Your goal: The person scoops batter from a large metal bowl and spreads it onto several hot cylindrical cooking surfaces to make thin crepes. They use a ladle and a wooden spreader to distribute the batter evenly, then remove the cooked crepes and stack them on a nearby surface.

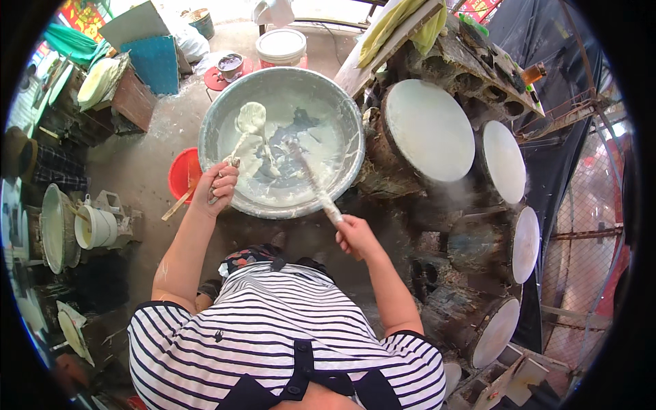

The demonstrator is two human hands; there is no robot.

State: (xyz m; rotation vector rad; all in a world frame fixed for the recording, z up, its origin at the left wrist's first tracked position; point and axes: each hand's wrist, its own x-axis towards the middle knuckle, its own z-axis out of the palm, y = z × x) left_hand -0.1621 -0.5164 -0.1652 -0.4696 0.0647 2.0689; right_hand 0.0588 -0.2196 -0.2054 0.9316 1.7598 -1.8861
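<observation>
the left grip [217, 190] is closed round a cream-coated round-headed ladle [251, 119] pointing forward-right; the right grip [353, 236] clasps a long whitish-coated stick [324, 197] slanting forward-left, both over a wide grey basin [280, 210].

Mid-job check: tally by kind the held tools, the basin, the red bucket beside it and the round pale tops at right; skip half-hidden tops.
Held tools: 2 (paste-coated round-headed ladle in left hand; long pale-handled tool in right hand)
Large round grey basin: 1
Round red bucket: 1
Large round pale tops: 4
Total: 8
</observation>
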